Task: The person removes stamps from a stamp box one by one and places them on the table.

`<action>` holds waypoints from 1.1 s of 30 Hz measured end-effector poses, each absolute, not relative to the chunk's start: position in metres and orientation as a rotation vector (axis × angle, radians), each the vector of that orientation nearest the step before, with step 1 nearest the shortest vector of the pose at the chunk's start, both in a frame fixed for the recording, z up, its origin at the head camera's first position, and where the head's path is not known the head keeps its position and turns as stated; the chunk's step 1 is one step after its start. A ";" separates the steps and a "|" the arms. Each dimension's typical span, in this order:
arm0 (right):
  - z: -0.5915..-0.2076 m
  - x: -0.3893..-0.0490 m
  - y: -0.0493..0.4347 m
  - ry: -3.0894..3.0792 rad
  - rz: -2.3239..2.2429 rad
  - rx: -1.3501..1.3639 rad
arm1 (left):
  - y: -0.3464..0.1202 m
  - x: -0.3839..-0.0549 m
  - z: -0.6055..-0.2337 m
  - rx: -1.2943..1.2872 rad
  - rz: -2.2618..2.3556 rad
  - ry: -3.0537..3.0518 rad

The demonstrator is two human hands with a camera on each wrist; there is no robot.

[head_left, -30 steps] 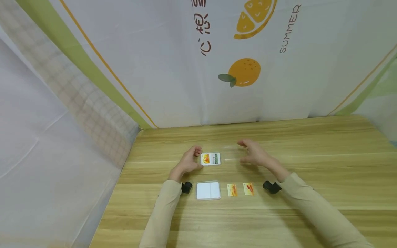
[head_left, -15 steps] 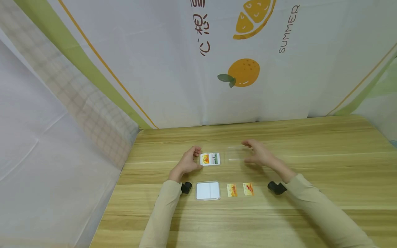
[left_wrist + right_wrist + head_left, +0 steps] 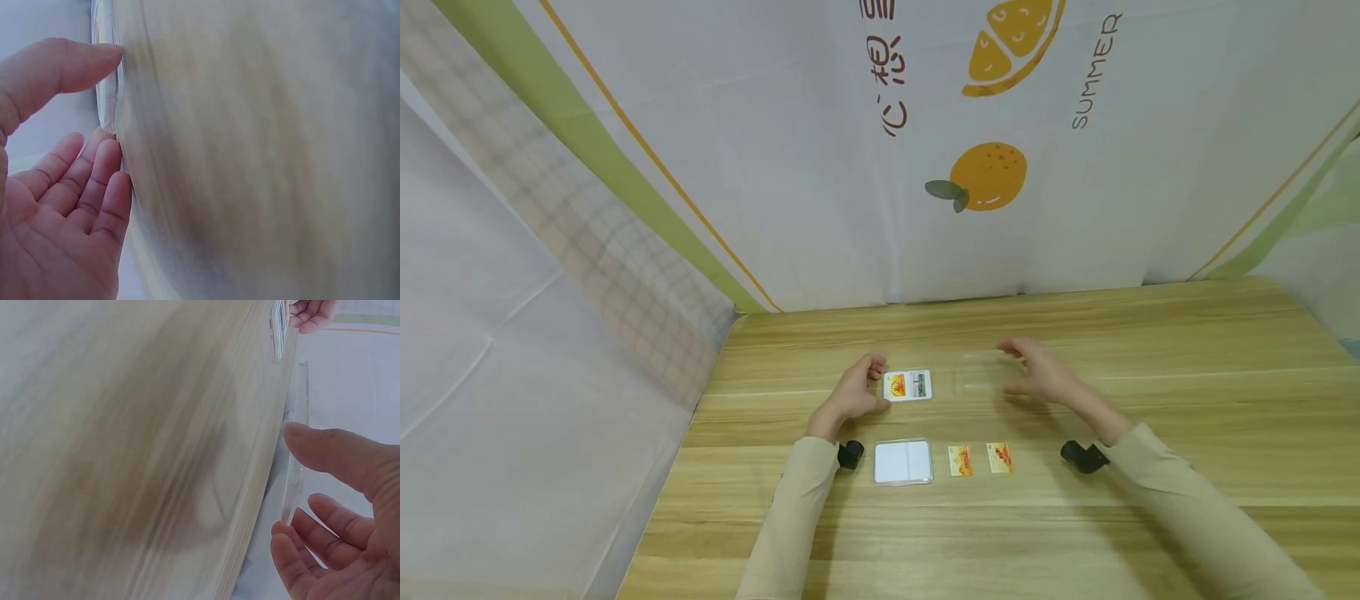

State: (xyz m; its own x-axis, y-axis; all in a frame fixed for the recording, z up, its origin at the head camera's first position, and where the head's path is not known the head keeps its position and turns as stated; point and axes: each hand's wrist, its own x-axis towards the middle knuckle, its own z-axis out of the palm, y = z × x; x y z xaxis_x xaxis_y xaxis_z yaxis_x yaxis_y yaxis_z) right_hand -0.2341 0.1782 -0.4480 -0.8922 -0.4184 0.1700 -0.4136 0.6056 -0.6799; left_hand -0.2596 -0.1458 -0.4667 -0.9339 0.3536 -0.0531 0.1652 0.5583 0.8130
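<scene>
My left hand (image 3: 855, 387) holds a small flat display case (image 3: 907, 385) on the table. Its thumb (image 3: 94, 62) touches one edge and the fingertips the opposite side. In the case's white insert sit two stamp-like pictures, one orange and one green and white. My right hand (image 3: 1037, 372) grips a clear plastic lid (image 3: 979, 372) between thumb and fingers, raised off the table in the right wrist view. Nearer to me lies a second case with a white two-part insert (image 3: 902, 462). Right of it are two small orange and yellow stamps (image 3: 960, 460), set side by side.
The wood-grain table (image 3: 1150, 375) carries all of this. Behind it hangs a white cloth (image 3: 820, 167) printed with oranges, and more cloth hangs along the left. Black wrist cameras (image 3: 1084, 457) hang below both wrists.
The right hand has drawn the clear lid to the right, away from the case. The left hand and the case have stayed in place.
</scene>
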 end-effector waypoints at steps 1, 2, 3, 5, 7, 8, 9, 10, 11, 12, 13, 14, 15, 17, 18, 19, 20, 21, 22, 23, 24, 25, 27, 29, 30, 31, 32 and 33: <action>-0.448 -0.233 0.179 2.810 -1.184 -0.721 | -0.146 -0.259 -0.467 0.435 1.313 2.583; -0.447 -0.233 0.180 2.811 -1.179 -0.718 | -0.146 -0.259 -0.467 0.434 1.311 2.584; -0.447 -0.232 0.182 2.814 -1.176 -0.714 | -0.146 -0.260 -0.467 0.434 1.312 2.584; -0.447 -0.231 0.185 2.820 -1.176 -0.709 | -0.146 -0.260 -0.466 0.440 1.311 2.584; -0.447 -0.231 0.188 2.827 -1.182 -0.709 | -0.146 -0.260 -0.466 0.447 1.307 2.587; -0.448 -0.231 0.190 2.832 -1.180 -0.708 | -0.146 -0.260 -0.466 0.451 1.305 2.588; -0.449 -0.232 0.191 2.833 -1.183 -0.707 | -0.146 -0.261 -0.466 0.453 1.305 2.589; -0.449 -0.232 0.193 2.835 -1.185 -0.705 | -0.146 -0.261 -0.466 0.455 1.302 2.590; -0.450 -0.232 0.195 2.837 -1.186 -0.701 | -0.146 -0.261 -0.467 0.455 1.302 2.590; -0.450 -0.232 0.196 2.841 -1.185 -0.700 | -0.146 -0.261 -0.467 0.452 1.305 2.587; -0.450 -0.231 0.197 2.840 -1.190 -0.697 | -0.146 -0.261 -0.467 0.451 1.308 2.585; -0.450 -0.231 0.199 2.838 -1.192 -0.691 | -0.146 -0.261 -0.467 0.450 1.312 2.583; -0.450 -0.231 0.200 2.836 -1.194 -0.687 | -0.146 -0.261 -0.467 0.449 1.315 2.581; -0.450 -0.230 0.202 2.830 -1.199 -0.674 | -0.146 -0.261 -0.467 0.448 1.318 2.581; -0.450 -0.229 0.203 2.826 -1.206 -0.667 | -0.146 -0.261 -0.468 0.448 1.315 2.583; -0.450 -0.229 0.204 2.821 -1.206 -0.663 | -0.146 -0.261 -0.468 0.447 1.313 2.584; -0.450 -0.229 0.205 2.819 -1.204 -0.658 | -0.146 -0.262 -0.468 0.446 1.308 2.587; -0.451 -0.229 0.206 2.818 -1.202 -0.658 | -0.146 -0.262 -0.468 0.446 1.305 2.589; -0.451 -0.229 0.207 2.818 -1.201 -0.652 | -0.146 -0.262 -0.469 0.446 1.303 2.590; -0.452 -0.229 0.209 2.818 -1.196 -0.650 | -0.146 -0.262 -0.469 0.447 1.302 2.590; -0.452 -0.228 0.210 2.819 -1.194 -0.649 | -0.146 -0.262 -0.469 0.447 1.303 2.589; -0.452 -0.228 0.212 2.819 -1.189 -0.652 | -0.146 -0.261 -0.468 0.448 1.306 2.587; -0.452 -0.228 0.214 2.814 -1.190 -0.655 | -0.146 -0.261 -0.467 0.447 1.312 2.582; -0.451 -0.227 0.217 2.804 -1.194 -0.661 | -0.146 -0.260 -0.467 0.443 1.316 2.575; -0.451 -0.227 0.218 2.800 -1.197 -0.667 | -0.146 -0.260 -0.467 0.441 1.318 2.573; -0.451 -0.227 0.219 2.796 -1.196 -0.671 | -0.146 -0.260 -0.466 0.440 1.319 2.571; -0.451 -0.226 0.220 2.794 -1.195 -0.672 | -0.146 -0.260 -0.466 0.437 1.318 2.569; -0.450 -0.226 0.221 2.793 -1.191 -0.674 | -0.146 -0.260 -0.466 0.435 1.318 2.567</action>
State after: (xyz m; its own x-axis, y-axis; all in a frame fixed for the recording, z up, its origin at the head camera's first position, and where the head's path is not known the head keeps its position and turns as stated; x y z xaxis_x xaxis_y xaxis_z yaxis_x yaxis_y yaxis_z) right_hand -0.2262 0.2210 -0.4504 -0.9056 -0.4013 0.1371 -0.3768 0.6130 -0.6944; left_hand -0.2596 -0.1455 -0.4660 -0.9313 0.3589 -0.0618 0.1590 0.5533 0.8177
